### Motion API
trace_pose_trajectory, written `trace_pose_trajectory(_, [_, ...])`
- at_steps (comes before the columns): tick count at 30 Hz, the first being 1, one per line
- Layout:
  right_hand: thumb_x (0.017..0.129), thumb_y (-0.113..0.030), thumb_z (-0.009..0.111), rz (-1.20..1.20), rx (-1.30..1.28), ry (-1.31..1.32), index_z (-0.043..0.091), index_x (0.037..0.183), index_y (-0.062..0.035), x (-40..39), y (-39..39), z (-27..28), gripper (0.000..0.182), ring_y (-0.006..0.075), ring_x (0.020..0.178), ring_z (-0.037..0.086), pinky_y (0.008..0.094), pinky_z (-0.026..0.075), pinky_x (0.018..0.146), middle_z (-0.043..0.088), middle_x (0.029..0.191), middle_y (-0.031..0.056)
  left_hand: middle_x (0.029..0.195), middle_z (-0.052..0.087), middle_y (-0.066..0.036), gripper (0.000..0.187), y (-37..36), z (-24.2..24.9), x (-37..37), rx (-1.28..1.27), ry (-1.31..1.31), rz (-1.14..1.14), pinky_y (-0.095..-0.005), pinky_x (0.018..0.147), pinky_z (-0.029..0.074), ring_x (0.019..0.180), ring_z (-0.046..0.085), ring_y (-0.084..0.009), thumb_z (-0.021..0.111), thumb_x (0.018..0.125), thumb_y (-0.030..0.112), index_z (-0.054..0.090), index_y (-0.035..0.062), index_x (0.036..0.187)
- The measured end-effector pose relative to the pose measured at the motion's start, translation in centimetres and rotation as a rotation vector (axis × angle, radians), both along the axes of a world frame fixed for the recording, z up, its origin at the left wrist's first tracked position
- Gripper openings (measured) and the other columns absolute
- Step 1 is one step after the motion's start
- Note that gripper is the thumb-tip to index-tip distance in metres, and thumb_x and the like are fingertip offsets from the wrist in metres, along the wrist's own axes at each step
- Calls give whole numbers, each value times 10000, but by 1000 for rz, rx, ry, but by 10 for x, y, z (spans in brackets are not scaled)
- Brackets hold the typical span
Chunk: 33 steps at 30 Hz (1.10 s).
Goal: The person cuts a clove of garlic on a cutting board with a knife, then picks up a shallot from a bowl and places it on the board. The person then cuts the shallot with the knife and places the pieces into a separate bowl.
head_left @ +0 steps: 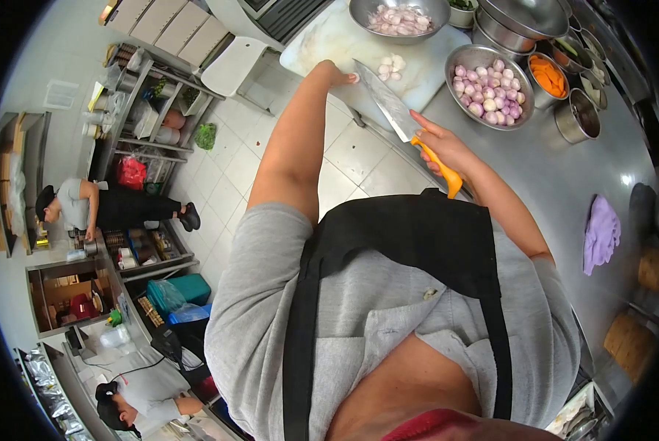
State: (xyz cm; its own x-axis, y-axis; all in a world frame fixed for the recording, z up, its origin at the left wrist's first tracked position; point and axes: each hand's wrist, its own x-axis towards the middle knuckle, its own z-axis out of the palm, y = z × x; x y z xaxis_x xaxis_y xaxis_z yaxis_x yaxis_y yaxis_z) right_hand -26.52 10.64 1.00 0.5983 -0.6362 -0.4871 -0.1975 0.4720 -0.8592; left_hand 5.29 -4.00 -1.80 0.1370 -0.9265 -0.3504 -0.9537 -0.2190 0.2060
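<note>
My right hand (447,151) is wrapped round the yellow handle of a large kitchen knife (388,103), its wide blade pointing up and left over the edge of the white cutting board (311,44). Near the knife's tip, my left hand (333,74) is closed with the fingertips pinching a small pale peeled clove (354,78). A little pile of white peeled cloves (393,66) lies on the board just beyond the blade. Behind the pile, a metal bowl (359,16) holds pale pinkish slices. Whole peeled shallots (491,92) fill another metal bowl (454,62) to the right.
Beside the shallots stand a tin of orange pieces (548,76), a steel pot (575,121) and stacked bowls (524,16). Purple gloves (601,235) lie on the steel counter (546,173). At left are shelves (149,110), a white stool (234,65) and two other people (76,206).
</note>
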Motion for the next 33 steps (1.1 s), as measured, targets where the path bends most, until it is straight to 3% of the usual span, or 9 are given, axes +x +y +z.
trace_pose_trajectory(9, [968,-265,400,17,-32,88,269,1459,-289,17,-3,6,509,85,448,417,245,376,401,434,635,6,1002,656,-242,922,-4,-11,9,25,-8,-18,-370,811,483,945,639,-329,712,580,718,645,-102,998])
trace_pose_trajectory(18, [973,-259,391,73,-85,147,259,1457,-323,29,-16,9,505,73,437,414,230,389,387,438,639,1,975,658,-247,843,4,-21,8,-148,50,76,-377,816,487,924,642,-343,726,610,660,655,-97,974])
trace_pose_trajectory(20, [972,-258,391,84,-101,165,258,1456,-327,23,-14,11,507,74,432,414,227,390,385,439,641,2,1070,639,-227,804,10,-9,0,-67,69,146,-364,858,480,1012,618,-319,760,621,601,632,-72,1040])
trace_pose_trajectory(26, [969,-266,411,148,-96,226,262,1454,-335,-16,1,23,512,76,425,419,224,388,383,440,631,-2,1075,639,-220,819,10,-8,-3,-70,7,147,-372,875,472,1020,614,-325,751,609,631,642,-65,1028])
trace_pose_trajectory(30, [968,-271,433,23,-128,259,277,1452,-318,-33,-1,22,511,78,424,427,225,387,378,441,615,5,1096,634,-219,850,10,-4,-3,-67,19,83,-371,877,470,1026,614,-321,748,597,654,639,-48,1063])
trace_pose_trajectory(32, [967,-287,438,-8,-89,144,267,1457,-303,-31,-1,13,520,76,421,421,226,377,370,441,612,1,888,654,-262,879,9,4,-5,-45,35,63,-398,712,503,786,655,-314,725,585,693,650,-117,915])
trace_pose_trajectory(33, [967,-287,438,-11,-91,143,267,1457,-303,-26,0,10,520,76,421,421,226,377,370,441,612,1,888,654,-262,879,9,7,-5,-47,35,60,-398,712,503,786,655,-314,725,585,693,650,-117,915])
